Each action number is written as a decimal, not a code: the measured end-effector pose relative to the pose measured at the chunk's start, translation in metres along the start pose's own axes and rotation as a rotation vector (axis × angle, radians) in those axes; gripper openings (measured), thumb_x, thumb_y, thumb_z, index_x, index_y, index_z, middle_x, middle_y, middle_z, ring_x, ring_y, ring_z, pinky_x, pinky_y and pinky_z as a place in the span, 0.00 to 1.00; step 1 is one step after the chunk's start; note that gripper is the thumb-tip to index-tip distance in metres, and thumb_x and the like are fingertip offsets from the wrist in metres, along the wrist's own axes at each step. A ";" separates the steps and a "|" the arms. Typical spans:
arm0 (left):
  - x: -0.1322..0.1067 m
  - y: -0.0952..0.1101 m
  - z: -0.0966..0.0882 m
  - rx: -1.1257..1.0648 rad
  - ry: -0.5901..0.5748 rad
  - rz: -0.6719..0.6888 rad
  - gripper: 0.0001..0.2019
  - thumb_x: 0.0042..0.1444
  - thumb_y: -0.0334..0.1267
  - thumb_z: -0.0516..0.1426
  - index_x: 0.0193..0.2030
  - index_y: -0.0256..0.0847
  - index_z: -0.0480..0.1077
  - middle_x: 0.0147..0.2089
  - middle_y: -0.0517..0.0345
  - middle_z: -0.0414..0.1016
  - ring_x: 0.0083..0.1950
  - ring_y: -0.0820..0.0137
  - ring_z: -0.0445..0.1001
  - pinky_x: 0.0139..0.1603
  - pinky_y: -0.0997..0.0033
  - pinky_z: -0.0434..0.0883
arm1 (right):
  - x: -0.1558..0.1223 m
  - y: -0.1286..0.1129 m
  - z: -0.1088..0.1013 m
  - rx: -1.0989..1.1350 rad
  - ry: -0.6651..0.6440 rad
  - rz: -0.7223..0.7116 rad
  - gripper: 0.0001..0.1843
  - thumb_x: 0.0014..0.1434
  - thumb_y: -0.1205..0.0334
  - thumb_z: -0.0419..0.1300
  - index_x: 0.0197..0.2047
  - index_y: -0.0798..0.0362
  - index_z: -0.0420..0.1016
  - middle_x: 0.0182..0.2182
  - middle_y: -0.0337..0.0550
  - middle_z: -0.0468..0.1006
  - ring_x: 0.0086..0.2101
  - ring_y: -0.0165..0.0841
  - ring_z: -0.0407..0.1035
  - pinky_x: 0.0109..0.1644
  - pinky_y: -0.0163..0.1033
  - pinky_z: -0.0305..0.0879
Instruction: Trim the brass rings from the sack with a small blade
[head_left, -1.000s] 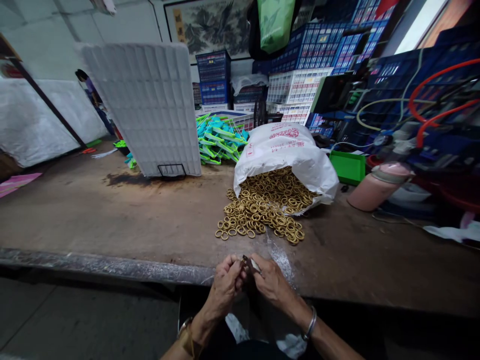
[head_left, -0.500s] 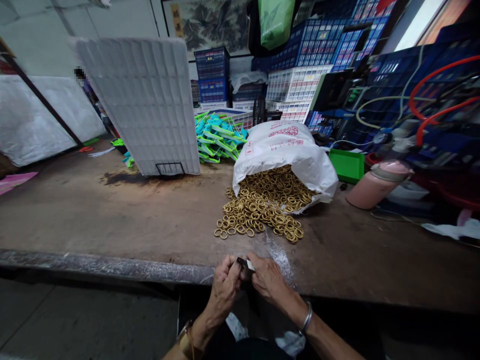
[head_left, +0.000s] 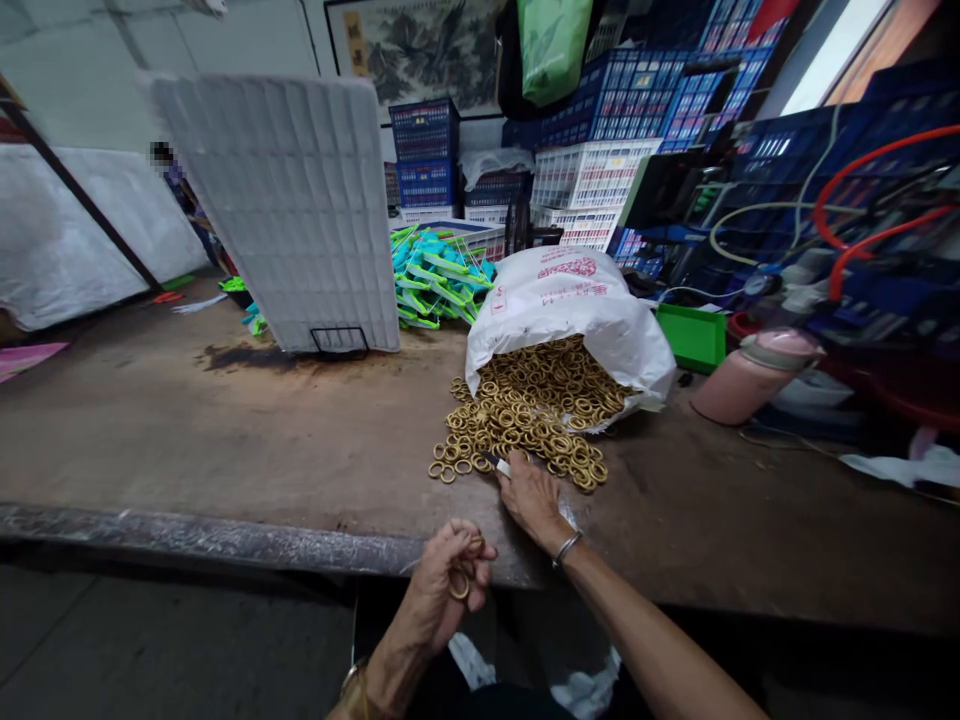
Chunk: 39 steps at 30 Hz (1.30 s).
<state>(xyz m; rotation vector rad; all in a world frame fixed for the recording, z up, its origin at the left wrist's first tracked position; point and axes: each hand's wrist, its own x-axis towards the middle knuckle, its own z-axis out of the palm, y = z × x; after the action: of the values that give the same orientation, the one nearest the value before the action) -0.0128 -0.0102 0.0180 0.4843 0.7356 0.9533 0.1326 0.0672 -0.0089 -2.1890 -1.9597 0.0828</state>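
Observation:
My left hand [head_left: 452, 572] is in front of the table edge, its fingers curled around a brass-coloured ring [head_left: 459, 582]; part of another ring shows at the fingertips. Over the table, my right hand [head_left: 531, 497] reaches to the front of a pile of brass-coloured rings [head_left: 517, 420]. Gripped in that hand is a small tool [head_left: 501, 465] with a dark narrow end and a white part; its exact kind cannot be made out. The rings spill out of the mouth of a white woven sack [head_left: 562, 290] lying on its side.
A pale ribbed panel [head_left: 285, 200] stands upright on the wooden table [head_left: 262, 430]. Behind it are green and turquoise plastic pieces [head_left: 435, 275]. To the right lie a green tray [head_left: 694, 338] and a pink bottle [head_left: 754, 375]. Stacked crates [head_left: 425, 150] fill the back. A person [head_left: 184, 195] is far left.
My hands have moved apart. The right one went forward with the small tool to the ring pile. My left hand has turned and loosened somewhat, so that rings now show in it.

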 end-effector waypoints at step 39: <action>0.013 -0.009 -0.011 0.382 0.006 0.095 0.18 0.48 0.52 0.54 0.24 0.38 0.60 0.18 0.68 0.57 0.15 0.83 0.48 0.16 0.80 0.46 | -0.052 -0.015 -0.016 1.003 -0.332 -0.027 0.14 0.52 0.52 0.47 0.23 0.53 0.62 0.16 0.33 0.62 0.19 0.26 0.56 0.22 0.30 0.52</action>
<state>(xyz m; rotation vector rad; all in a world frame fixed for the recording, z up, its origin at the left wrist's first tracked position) -0.0114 -0.0026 0.0000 0.8570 0.9113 0.9046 0.1143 0.0154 0.0049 -1.5080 -1.5254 1.1926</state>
